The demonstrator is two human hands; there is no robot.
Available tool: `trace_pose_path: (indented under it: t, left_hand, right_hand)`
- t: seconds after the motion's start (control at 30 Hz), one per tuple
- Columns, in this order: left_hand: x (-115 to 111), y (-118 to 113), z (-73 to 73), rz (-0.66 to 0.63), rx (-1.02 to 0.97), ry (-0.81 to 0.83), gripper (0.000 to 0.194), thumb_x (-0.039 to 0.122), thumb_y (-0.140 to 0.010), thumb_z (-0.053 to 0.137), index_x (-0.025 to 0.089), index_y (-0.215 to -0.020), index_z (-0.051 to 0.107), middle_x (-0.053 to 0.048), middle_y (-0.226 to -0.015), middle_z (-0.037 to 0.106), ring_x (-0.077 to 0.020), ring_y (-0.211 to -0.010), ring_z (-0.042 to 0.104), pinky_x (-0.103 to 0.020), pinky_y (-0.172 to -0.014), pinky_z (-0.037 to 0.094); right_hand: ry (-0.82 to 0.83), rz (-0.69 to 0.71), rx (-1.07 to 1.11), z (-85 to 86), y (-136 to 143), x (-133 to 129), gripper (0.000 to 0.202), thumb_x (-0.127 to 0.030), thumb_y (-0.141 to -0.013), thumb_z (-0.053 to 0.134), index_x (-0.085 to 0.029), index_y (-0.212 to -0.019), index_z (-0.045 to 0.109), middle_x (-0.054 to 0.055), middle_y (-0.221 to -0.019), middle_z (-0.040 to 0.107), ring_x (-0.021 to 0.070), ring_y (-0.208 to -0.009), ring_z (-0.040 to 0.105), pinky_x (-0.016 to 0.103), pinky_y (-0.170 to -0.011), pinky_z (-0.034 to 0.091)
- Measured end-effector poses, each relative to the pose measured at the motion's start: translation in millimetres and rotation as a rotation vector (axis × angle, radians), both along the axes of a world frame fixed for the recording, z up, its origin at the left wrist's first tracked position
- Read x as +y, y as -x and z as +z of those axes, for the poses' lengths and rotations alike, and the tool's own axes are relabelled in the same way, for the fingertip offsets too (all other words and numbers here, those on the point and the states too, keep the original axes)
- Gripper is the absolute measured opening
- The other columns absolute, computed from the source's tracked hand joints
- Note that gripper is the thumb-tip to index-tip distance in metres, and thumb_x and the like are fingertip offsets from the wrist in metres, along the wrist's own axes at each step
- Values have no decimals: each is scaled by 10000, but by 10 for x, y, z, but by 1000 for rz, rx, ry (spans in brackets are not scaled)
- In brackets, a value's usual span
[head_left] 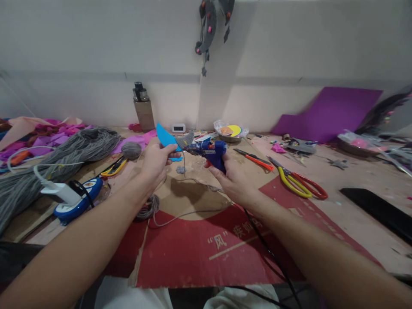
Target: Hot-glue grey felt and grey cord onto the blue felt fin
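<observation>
So, left grip (156,159) pinches a blue crescent (166,138), one end covered in grey yarn (185,139); right grip (228,174) is wrapped round a glue gun (214,151), nozzle (191,149) right by the yarn. All that's above the cardboard (180,266) on the bench (360,176), scissors (287,172) off right.

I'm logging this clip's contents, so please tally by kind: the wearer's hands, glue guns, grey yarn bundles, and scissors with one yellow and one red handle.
Hands: 2, left hand and right hand
Glue guns: 1, the blue glue gun
Grey yarn bundles: 3, a hank, a ball and a coil
Yellow-and-red-handled scissors: 1
Total: 7
</observation>
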State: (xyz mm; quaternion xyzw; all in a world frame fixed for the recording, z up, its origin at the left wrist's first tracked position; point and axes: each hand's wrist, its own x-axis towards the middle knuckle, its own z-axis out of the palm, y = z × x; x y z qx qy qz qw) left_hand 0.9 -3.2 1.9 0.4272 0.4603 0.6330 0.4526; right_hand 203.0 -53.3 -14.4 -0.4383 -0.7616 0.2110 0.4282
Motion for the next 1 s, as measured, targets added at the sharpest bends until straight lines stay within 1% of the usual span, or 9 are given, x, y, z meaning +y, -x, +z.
trace_pose_path:
  t: [0.27,0.5,0.63,0.83,1.0]
  left_hand:
    - [-2,-6,10,4,-15,-16,114,156,-630,706,130,-689,612,-33,-665,661,-100,-501,618,-180,-380,235]
    - [22,17,-26,-21,11,-18,122,172,-629,719,136,-697,625,-45,-678,680,-113,-522,640,-175,-387,258]
    - [17,13,-17,-18,6,-27,132,181,-628,719,135,-706,624,-35,-686,675,-106,-519,635,-175,-378,254]
    - [1,7,-6,-26,46,-31,146,200,-624,710,136,-716,615,-10,-662,657,-96,-517,632,-166,-381,264]
    - [14,12,-20,-33,57,-27,149,211,-625,709,140,-717,616,-23,-676,677,-100,-531,637,-169,-392,272]
  right_hand:
    - [7,-11,-11,-14,-6,0,268,-255,-879,473,-191,-1138,488,102,-1004,645,237,-897,609,392,-834,480]
    - [23,-3,-16,9,2,-26,266,-252,-883,466,-188,-1139,494,108,-1007,650,242,-905,614,396,-838,483]
    - [27,-9,-29,13,6,-31,263,-264,-885,468,-180,-1132,495,112,-1000,654,245,-892,620,394,-817,490]
    - [-11,-32,-53,-9,7,-9,289,-257,-877,474,-171,-1152,502,113,-977,666,252,-863,636,393,-777,508]
    - [-48,-38,-64,-29,1,-1,319,-250,-876,477,-172,-1184,498,113,-985,669,250,-861,642,396,-776,515]
